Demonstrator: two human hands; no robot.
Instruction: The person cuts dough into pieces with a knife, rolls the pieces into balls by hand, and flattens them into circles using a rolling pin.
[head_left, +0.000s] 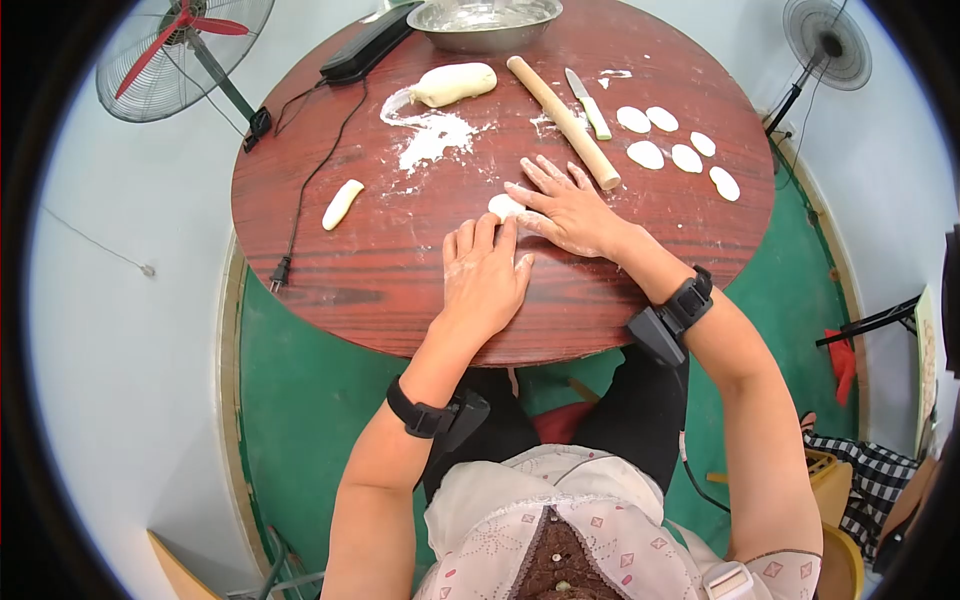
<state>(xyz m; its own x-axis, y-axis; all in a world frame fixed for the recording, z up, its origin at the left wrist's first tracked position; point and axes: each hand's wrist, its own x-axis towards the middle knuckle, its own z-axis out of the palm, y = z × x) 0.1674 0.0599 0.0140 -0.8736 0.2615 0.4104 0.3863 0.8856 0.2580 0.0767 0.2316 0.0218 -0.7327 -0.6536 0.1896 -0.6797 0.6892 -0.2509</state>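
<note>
My right hand (566, 208) lies flat on the round wooden table (380, 260), palm pressing a small piece of white dough (503, 206) that peeks out at its left edge. My left hand (484, 275) rests flat on the table just in front, fingertips close to that dough piece, holding nothing. Both hands are dusted with flour. A wooden rolling pin (562, 107) lies just beyond my right hand.
Several flattened dough discs (672, 148) lie at the right. A large dough lump (453, 84) sits beside spilled flour (430, 133). A small dough roll (342, 203), knife (588, 104), metal bowl (484, 22), black device with cord (362, 46). Fans stand on either side.
</note>
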